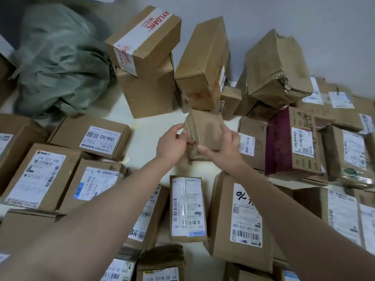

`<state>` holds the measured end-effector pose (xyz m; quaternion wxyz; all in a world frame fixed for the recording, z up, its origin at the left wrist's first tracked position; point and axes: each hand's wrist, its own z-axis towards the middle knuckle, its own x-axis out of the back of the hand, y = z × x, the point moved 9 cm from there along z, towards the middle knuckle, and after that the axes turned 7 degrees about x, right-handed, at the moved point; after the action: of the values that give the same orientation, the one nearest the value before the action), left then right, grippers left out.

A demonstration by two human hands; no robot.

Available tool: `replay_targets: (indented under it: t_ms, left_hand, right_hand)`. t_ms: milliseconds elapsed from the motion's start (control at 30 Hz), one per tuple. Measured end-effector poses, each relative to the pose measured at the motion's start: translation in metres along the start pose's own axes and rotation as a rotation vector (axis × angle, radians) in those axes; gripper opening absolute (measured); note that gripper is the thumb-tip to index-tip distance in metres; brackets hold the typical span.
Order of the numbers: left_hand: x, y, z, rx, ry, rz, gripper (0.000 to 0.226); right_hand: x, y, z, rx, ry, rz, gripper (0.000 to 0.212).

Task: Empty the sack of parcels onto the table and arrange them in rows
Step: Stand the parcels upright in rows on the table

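Note:
A small plain brown parcel [205,130] sits in the middle of the white table [154,126]. My left hand [172,141] grips its left edge and my right hand [223,148] holds its right and near side. The grey-green sack [58,63] lies crumpled at the back left. Several labelled cardboard parcels lie flat in rows near me, such as one at the left [34,177] and one in the centre [187,207]. A jumble of larger boxes stands against the wall behind the held parcel, among them a taped box [144,39] stacked on another.
A purple-sided box [292,142] and more labelled parcels crowd the right side. A pale wall [304,17] closes off the back. Bare tabletop shows between the left parcels and the held one.

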<state>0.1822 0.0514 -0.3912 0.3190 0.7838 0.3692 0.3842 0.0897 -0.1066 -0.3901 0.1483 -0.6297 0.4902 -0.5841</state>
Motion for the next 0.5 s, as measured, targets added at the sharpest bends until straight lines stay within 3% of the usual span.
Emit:
replay_targets:
  t_ms: [100, 233, 367, 500]
  left_hand:
    - [0.013, 0.005, -0.008, -0.062, 0.040, -0.066, 0.031]
    - [0.022, 0.021, -0.021, -0.163, -0.025, -0.123, 0.035]
    - [0.028, 0.027, -0.027, -0.136, -0.152, -0.254, 0.049]
    - [0.042, 0.019, -0.018, -0.024, -0.129, -0.335, 0.043]
  right_hand:
    - [-0.009, -0.009, -0.005, 0.050, -0.132, -0.030, 0.094]
    - [-0.005, -0.009, -0.006, -0.040, -0.117, 0.102, 0.066]
    - [-0.022, -0.006, -0.003, -0.208, -0.146, 0.332, 0.066]
    - [-0.031, -0.008, 0.008, -0.293, -0.061, 0.511, 0.060]
